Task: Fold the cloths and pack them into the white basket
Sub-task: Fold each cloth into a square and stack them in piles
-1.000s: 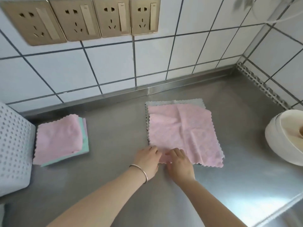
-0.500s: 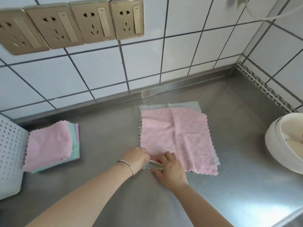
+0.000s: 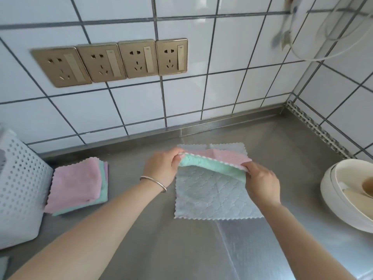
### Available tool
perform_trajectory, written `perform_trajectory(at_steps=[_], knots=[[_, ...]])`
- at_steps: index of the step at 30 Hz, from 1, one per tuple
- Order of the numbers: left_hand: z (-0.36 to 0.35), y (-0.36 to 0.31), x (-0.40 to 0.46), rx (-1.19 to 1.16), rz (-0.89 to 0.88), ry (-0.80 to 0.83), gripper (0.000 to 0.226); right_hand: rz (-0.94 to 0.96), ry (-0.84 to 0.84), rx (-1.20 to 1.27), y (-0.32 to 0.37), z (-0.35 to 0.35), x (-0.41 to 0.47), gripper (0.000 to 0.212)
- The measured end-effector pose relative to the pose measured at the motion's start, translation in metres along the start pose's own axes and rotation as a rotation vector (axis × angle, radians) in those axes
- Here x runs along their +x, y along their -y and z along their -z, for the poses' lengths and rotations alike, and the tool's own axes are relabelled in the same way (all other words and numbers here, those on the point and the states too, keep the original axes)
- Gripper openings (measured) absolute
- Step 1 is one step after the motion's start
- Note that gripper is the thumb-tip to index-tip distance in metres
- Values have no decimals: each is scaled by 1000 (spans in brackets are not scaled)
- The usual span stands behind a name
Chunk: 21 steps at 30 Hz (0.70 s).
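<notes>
A pink cloth (image 3: 226, 156) with a green underside (image 3: 210, 164) is lifted at its near edge and turned over toward the wall. My left hand (image 3: 161, 166) pinches its left corner and my right hand (image 3: 260, 180) pinches its right corner. Beneath it a pale grey-blue cloth (image 3: 210, 197) lies flat on the steel counter (image 3: 161, 243). A stack of folded cloths (image 3: 76, 182), pink on top, lies at the left beside the white perforated basket (image 3: 18, 190). The basket's inside is out of sight.
A white round bowl-like container (image 3: 347, 197) holding cream-coloured items sits at the right edge. The tiled wall carries a row of gold sockets (image 3: 113, 61). A ridged strip runs along the right wall's base. A white cord hangs at the top right.
Both hands took the pink cloth's near edge and raised it up and back toward the wall, baring its green underside and the grey-blue cloth below. The camera tilted upward.
</notes>
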State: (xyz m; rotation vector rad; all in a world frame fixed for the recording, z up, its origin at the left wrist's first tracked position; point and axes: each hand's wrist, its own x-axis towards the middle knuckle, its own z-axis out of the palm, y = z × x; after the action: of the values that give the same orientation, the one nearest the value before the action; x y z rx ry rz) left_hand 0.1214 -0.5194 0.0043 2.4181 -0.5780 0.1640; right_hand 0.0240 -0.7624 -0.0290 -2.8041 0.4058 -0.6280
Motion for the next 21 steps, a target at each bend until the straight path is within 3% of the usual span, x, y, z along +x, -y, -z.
perform_trajectory(at_steps=[3,7,11,15,21], knots=[[45,-1,1,-80,51,-76,42,-85,75,125,6,33,16,18],[111,12,-17,-112,109,-152,40,-247,132,582,37,61,28,7],[165,39,-42,-116,220,-235,22,-282,173,843,88,68,35,11],[191,75,-63,-129,342,-255,23,-265,309,895,142,54,33,23],[237,120,-109,-429,488,-299,27,-207,369,957,203,57,12,23]])
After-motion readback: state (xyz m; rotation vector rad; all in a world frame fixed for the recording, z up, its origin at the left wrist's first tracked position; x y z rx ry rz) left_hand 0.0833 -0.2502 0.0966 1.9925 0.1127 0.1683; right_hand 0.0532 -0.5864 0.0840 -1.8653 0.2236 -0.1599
